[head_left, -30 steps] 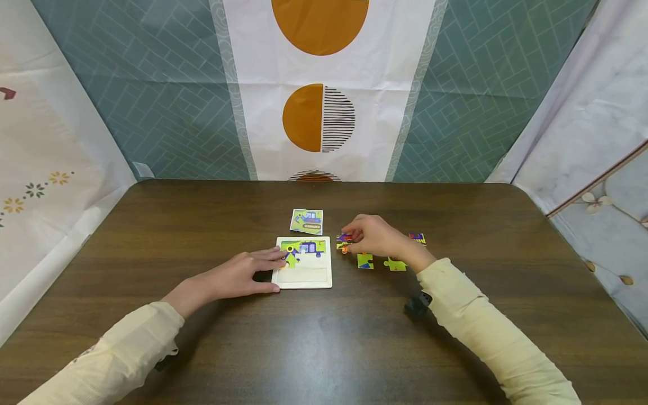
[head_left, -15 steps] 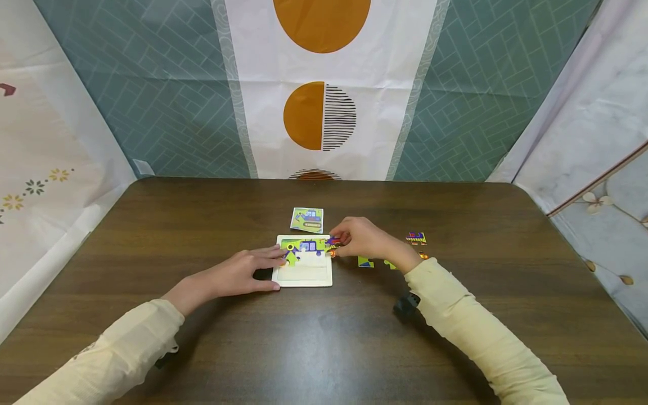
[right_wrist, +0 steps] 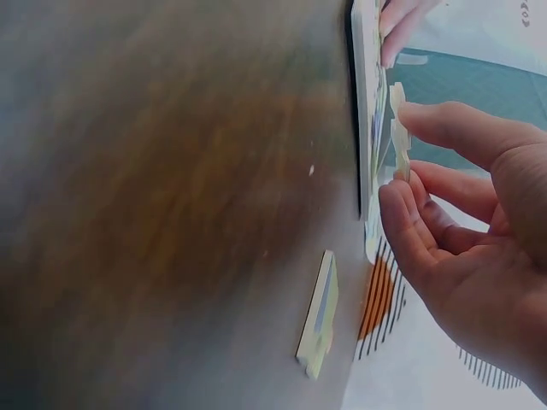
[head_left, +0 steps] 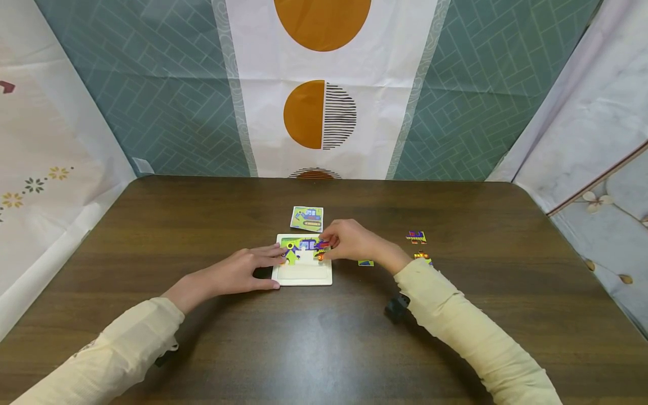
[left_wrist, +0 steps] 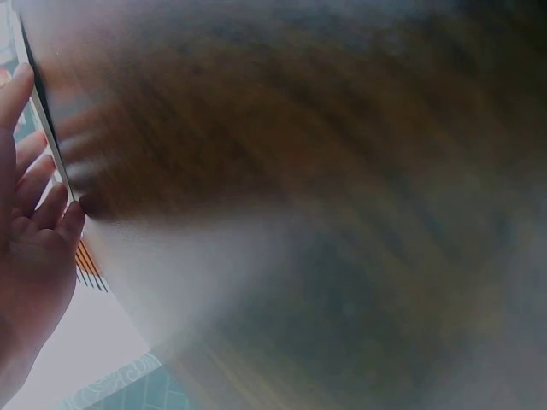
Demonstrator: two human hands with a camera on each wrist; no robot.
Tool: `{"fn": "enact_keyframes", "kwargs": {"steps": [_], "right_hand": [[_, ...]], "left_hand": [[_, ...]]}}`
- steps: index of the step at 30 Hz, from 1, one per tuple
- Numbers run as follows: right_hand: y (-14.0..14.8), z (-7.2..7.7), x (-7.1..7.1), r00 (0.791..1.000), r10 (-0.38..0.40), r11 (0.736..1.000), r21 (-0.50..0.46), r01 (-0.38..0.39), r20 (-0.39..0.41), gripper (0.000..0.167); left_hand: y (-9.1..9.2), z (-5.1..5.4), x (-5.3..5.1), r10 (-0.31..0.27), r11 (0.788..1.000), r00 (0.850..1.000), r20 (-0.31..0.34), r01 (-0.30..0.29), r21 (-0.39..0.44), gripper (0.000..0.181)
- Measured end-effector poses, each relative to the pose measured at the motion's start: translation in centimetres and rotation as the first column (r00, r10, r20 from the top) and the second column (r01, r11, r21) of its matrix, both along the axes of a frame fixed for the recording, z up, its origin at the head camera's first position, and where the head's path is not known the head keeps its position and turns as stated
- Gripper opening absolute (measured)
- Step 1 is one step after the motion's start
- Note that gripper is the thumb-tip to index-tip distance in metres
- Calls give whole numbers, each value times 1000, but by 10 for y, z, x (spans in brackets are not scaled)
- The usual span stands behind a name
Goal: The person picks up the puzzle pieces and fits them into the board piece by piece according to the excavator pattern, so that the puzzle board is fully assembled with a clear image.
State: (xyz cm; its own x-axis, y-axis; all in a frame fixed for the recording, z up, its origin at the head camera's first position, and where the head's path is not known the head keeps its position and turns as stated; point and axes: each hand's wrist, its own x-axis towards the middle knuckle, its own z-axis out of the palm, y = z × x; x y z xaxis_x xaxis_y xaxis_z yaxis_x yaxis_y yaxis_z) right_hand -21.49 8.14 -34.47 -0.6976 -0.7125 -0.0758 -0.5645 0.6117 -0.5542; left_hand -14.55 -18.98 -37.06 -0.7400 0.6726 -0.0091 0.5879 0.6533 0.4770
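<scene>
A white puzzle tray (head_left: pixel 302 273) lies on the table, its upper part filled with joined pieces showing a green and purple vehicle. My left hand (head_left: pixel 243 271) rests at the tray's left side, fingers stretched over the rim and thumb at the lower left corner. In the left wrist view, the left hand's fingertips (left_wrist: pixel 72 224) touch the tray's edge. My right hand (head_left: pixel 349 242) pinches a purple, red and orange puzzle piece (head_left: pixel 322 248) over the tray's right side. The right wrist view has this piece (right_wrist: pixel 399 137) edge-on between thumb and fingers, raised above the tray.
Behind the tray lies a picture card (head_left: pixel 306 218) of a digger. Loose pieces lie to the right: a green and blue piece (head_left: pixel 365 262), partly covered by the right arm, a purple piece (head_left: pixel 416 237) and a yellow-orange piece (head_left: pixel 422 257). Patterned cloth (head_left: pixel 202 112) hangs behind the table.
The right hand has carried the pinched puzzle piece leftward from beside the tray to above its right side. My left hand has stayed in place on the tray.
</scene>
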Motion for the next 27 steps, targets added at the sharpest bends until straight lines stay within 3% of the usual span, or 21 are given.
{"fn": "enact_keyframes", "kwargs": {"steps": [11, 27], "right_hand": [[-18, -2, 3, 996, 76, 997, 13, -76, -36, 36], [-27, -5, 5, 993, 114, 993, 43, -112, -33, 37]], "left_hand": [[0, 0, 0, -4, 1000, 1000, 3, 4, 8, 57], [-1, 0, -1, -18, 1000, 1000, -20, 18, 13, 56]]}}
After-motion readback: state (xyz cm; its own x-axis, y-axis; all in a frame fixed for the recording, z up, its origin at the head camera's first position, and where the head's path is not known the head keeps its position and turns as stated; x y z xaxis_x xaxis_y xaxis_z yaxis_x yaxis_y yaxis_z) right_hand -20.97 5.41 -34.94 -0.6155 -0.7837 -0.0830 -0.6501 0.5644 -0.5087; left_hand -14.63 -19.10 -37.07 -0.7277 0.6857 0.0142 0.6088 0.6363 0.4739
